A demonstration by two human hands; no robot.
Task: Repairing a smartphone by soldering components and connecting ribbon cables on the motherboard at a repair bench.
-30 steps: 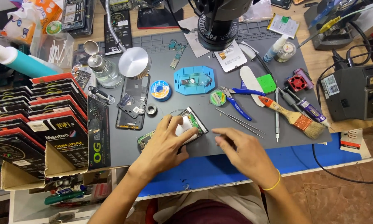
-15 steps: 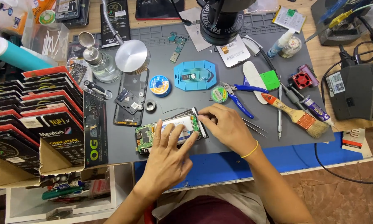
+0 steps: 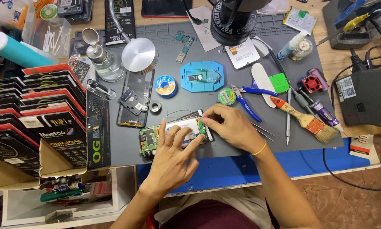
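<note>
While left hand (image 3: 170,159) presses opened phone (image 3: 175,133) | right hand (image 3: 229,125) fingers pinch its edge (battery inside)

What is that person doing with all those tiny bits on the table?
A person is working on an opened phone lying on a grey mat. The left hand presses flat on its battery, and the right hand pinches at the phone's upper right corner. Around it lie blue-handled pliers, a paintbrush, tweezers, another phone frame and a blue holder.
</note>
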